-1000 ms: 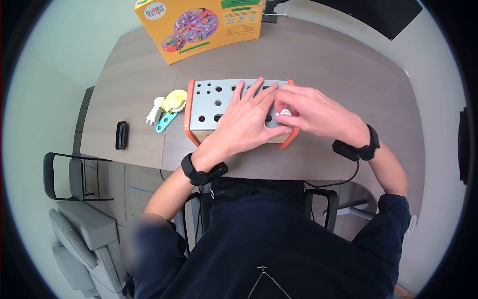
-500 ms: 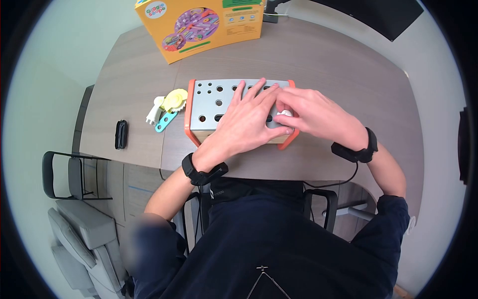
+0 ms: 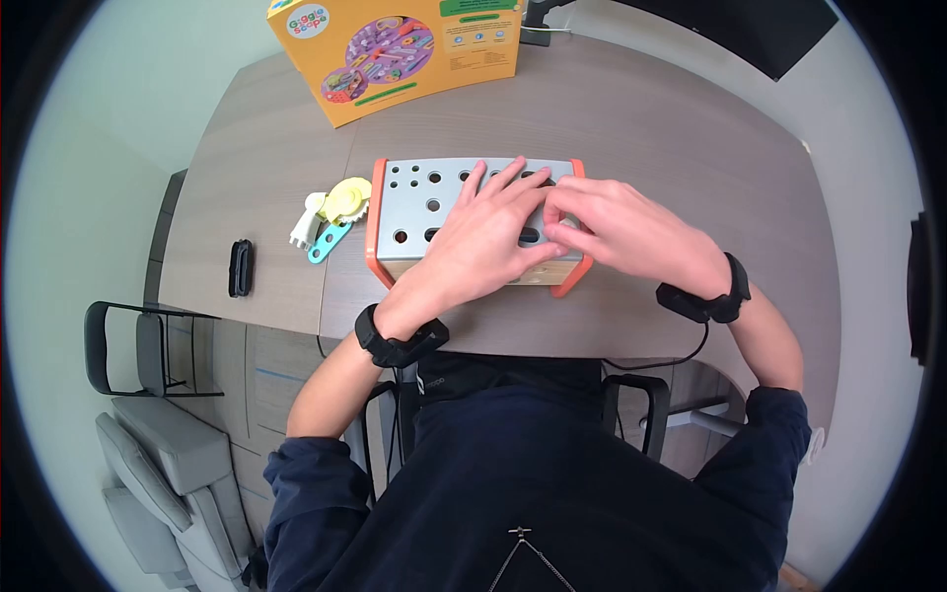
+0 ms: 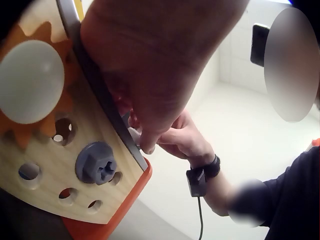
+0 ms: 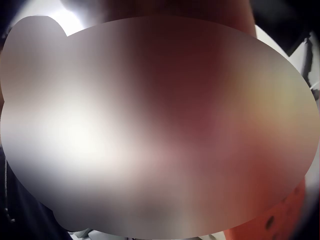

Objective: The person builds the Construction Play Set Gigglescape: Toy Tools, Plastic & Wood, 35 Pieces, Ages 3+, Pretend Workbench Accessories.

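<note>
A toy workbench [image 3: 401, 209] with a grey holed top and orange ends stands on the table. My left hand [image 3: 488, 232] lies palm down across its top, fingers spread, thumb toward the near right corner. At the right end, my right hand [image 3: 626, 229] has its thumb and index finger pinched together around a small white piece [image 4: 134, 135], mostly hidden by the fingers. In the left wrist view, the wooden side carries a grey bolt [image 4: 97, 164] and an orange gear [image 4: 62, 50] with a white centre. Blur covers most of the right wrist view.
Left of the workbench lie a yellow toy part [image 3: 345, 200], a white claw-shaped piece [image 3: 308, 219] and a turquoise holed strip [image 3: 329, 242]. A black case [image 3: 241, 267] lies farther left. A yellow box [image 3: 414, 64] stands at the back. A cable [image 3: 681, 360] runs from the right wrist.
The white piece, visible between the right fingertips earlier, is now almost hidden in the head view. My left thumb has shifted slightly left and up. The workbench stays in place.
</note>
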`<state>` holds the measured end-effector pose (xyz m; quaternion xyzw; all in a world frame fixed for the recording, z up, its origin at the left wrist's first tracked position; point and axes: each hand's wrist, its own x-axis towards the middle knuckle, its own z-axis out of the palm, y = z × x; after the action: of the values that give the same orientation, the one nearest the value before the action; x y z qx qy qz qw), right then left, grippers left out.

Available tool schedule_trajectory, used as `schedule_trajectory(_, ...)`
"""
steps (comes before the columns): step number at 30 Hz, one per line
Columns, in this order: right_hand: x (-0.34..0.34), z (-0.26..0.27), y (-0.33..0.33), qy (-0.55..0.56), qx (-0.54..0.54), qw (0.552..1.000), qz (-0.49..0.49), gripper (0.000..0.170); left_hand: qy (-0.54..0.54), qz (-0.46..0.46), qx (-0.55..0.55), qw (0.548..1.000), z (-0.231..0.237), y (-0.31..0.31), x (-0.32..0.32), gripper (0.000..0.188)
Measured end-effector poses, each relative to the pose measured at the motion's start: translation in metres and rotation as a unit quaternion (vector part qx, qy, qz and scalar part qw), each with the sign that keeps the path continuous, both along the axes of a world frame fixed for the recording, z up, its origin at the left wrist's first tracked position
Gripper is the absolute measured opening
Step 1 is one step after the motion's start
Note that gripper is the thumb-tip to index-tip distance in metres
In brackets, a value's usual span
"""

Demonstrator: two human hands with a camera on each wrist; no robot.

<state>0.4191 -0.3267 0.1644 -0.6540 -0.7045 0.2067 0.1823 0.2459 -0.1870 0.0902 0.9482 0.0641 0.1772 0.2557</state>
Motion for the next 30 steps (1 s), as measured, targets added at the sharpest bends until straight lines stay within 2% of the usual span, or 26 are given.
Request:
schedule_trajectory(3,-0.005,-0.002,0.004,-0.106,0.031,0.994,-0.001,0.018,0.034,-0.038,-0.050,0.997,0.012,0.002,-0.003,0.065)
schedule_trajectory(6,-0.005,0.010,0.008,-0.065,-0.047,0.997,-0.019,0.015,0.021,-0.037,-0.041,0.998,0.009,0.001,-0.003,0.066)
schedule_trajectory(9,-0.004,0.007,-0.005,0.007,0.063,0.996,0.060,0.011,0.009,-0.037,-0.040,0.998,0.010,-0.001,-0.003,0.073)
schedule_trajectory(12,0.002,-0.010,-0.009,0.009,0.082,0.992,0.094,0.014,-0.007,-0.025,-0.036,0.999,0.009,-0.003,-0.002,0.078)
schedule_trajectory(15,0.001,-0.005,-0.006,-0.032,0.043,0.998,0.041,0.018,-0.003,-0.019,-0.010,1.000,0.004,-0.002,-0.001,0.085)
schedule_trajectory(17,-0.007,-0.002,-0.001,-0.159,-0.076,0.983,-0.045,0.018,-0.004,-0.013,-0.003,1.000,0.004,-0.004,-0.001,0.086)
schedule_trajectory(20,-0.015,0.021,0.008,-0.210,-0.196,0.952,-0.107,0.018,-0.012,0.002,0.006,1.000,0.005,-0.004,-0.001,0.086)
schedule_trajectory(22,-0.010,0.018,0.005,-0.162,-0.109,0.978,-0.069,0.017,-0.021,0.014,0.012,1.000,0.003,-0.005,0.001,0.084)
schedule_trajectory(23,0.001,0.004,-0.002,-0.116,0.009,0.993,-0.020,0.016,-0.027,0.020,0.015,0.999,0.002,-0.005,0.003,0.083)
schedule_trajectory(24,0.008,-0.003,-0.007,-0.067,0.127,0.989,0.029,0.016,-0.032,0.025,0.019,0.999,0.001,-0.005,0.005,0.083)
schedule_trajectory(27,0.004,0.001,-0.007,0.049,0.006,0.999,0.022,0.014,-0.019,0.018,0.017,0.999,0.003,-0.005,0.007,0.082)
schedule_trajectory(30,0.009,-0.011,-0.002,-0.028,0.081,0.996,0.013,0.016,-0.010,0.023,0.005,1.000,0.004,-0.005,0.007,0.087)
